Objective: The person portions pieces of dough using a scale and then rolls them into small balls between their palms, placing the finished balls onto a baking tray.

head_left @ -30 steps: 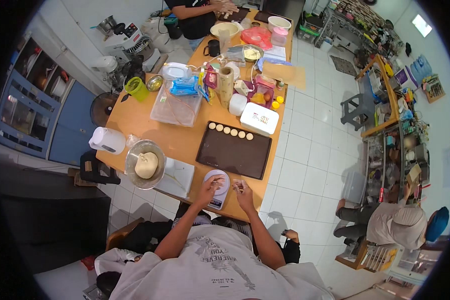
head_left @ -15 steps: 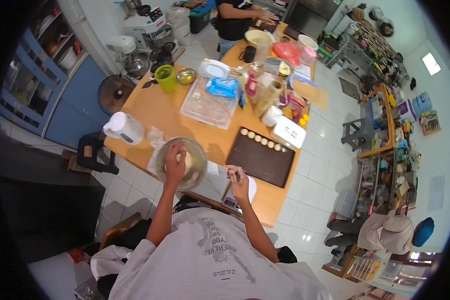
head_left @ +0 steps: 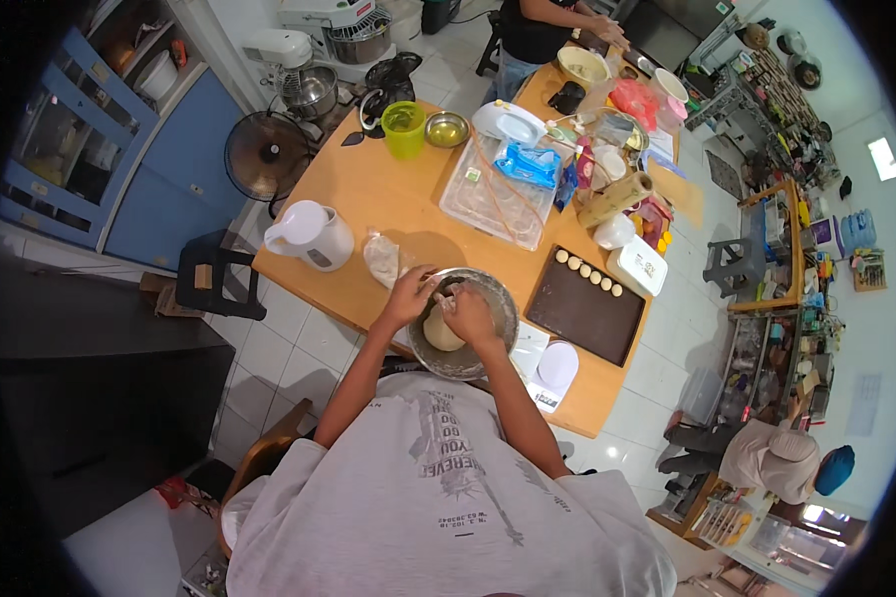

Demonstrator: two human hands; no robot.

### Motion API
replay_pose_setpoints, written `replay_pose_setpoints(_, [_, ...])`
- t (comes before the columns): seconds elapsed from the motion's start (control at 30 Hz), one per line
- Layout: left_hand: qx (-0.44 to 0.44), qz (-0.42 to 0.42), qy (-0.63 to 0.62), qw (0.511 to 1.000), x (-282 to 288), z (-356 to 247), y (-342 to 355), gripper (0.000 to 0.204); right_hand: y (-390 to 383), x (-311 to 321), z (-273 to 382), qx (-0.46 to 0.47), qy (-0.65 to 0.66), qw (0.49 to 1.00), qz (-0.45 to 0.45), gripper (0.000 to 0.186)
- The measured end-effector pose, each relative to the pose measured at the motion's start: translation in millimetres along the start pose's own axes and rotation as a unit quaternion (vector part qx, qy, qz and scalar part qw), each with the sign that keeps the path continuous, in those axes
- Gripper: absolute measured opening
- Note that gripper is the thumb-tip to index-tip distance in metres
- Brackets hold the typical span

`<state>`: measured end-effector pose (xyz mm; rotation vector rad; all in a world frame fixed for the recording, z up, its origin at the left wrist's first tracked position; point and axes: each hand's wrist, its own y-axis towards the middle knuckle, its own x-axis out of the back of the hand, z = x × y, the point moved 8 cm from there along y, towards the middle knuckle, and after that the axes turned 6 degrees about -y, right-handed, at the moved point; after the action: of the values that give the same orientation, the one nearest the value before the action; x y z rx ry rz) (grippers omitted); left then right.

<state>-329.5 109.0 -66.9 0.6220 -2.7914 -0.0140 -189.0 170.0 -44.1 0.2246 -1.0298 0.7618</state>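
Note:
A round metal mixing bowl [head_left: 509, 343] sits at the table's near edge in front of me, with a pale lump of dough [head_left: 439, 330] inside. My left hand [head_left: 410, 296] is at the bowl's far-left rim, fingers curled over it. Reaching into the bowl, my right hand [head_left: 468, 313] has its floury fingers closed at the dough's upper part. The fingers partly cover the dough. Right of the bowl stands a white kitchen scale [head_left: 556, 368]. A dark baking tray [head_left: 585, 316] beyond it bears a row of several small dough balls [head_left: 589, 273].
A white electric kettle [head_left: 314, 236] and a plastic bag [head_left: 381, 259] lie left of the bowl. Farther back are a clear lidded box [head_left: 498, 204], a green pitcher [head_left: 402, 129] and a white tub [head_left: 637, 269]. A co-worker [head_left: 553, 30] works at the far end; another person [head_left: 772, 460] is at right.
My right hand has moved left from near the scale into the bowl. My left hand has shifted from over the dough to the bowl's rim. The view has swung left.

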Motion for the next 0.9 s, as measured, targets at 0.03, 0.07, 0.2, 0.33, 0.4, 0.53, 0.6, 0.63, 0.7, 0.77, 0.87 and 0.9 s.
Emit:
replay_pose_setpoints(0.03, [-0.004,0.01,0.008,1.0,-6,4,1,0.028,-4,0,2,0.021,-0.001,1.0,-0.003,0.037])
replay_pose_setpoints(0.07, [-0.008,0.019,0.016,1.0,-10,6,1,0.027,-12,-2,3,0.043,-0.003,0.999,-0.005,0.036])
replay_pose_setpoints(0.2, [-0.002,-0.005,0.022,1.0,-21,2,-1,0.023,-45,-15,-3,0.132,-0.001,0.988,-0.08,0.041])
replay_pose_setpoints(0.33, [0.0,-0.006,0.026,1.0,-18,6,-2,0.025,-71,-9,-4,0.078,0.045,0.996,0.023,0.039])
replay_pose_setpoints(0.4, [-0.007,0.007,0.04,0.999,-20,8,1,0.026,-80,-1,-1,0.1,0.018,0.995,0.006,0.04])
replay_pose_setpoints(0.53, [-0.027,0.059,0.049,0.997,-22,0,9,0.03,-73,11,3,0.15,-0.037,0.988,0.009,0.059])
replay_pose_setpoints(0.6, [-0.053,0.065,0.05,0.995,-20,-12,12,0.035,-60,10,0,0.17,-0.061,0.983,0.022,0.061])
replay_pose_setpoints(0.63, [-0.081,0.044,0.057,0.994,-15,-24,12,0.041,-50,13,2,0.177,-0.062,0.982,0.024,0.054])
replay_pose_setpoints(0.7, [-0.14,0.037,0.068,0.987,-8,-51,11,0.052,-38,19,4,0.184,-0.065,0.98,0.03,0.04])
replay_pose_setpoints(0.77, [-0.203,0.054,0.083,0.974,1,-77,7,0.063,-26,18,4,0.182,-0.068,0.98,0.045,0.036])
replay_pose_setpoints(0.87, [-0.151,0.17,-0.031,0.973,-20,-79,-1,0.088,-9,-7,-24,0.166,-0.095,0.979,0.065,0.035])
replay_pose_setpoints(0.9, [-0.134,0.206,-0.033,0.969,-29,-77,-6,0.095,-5,-16,-36,0.16,-0.109,0.978,0.073,0.036])
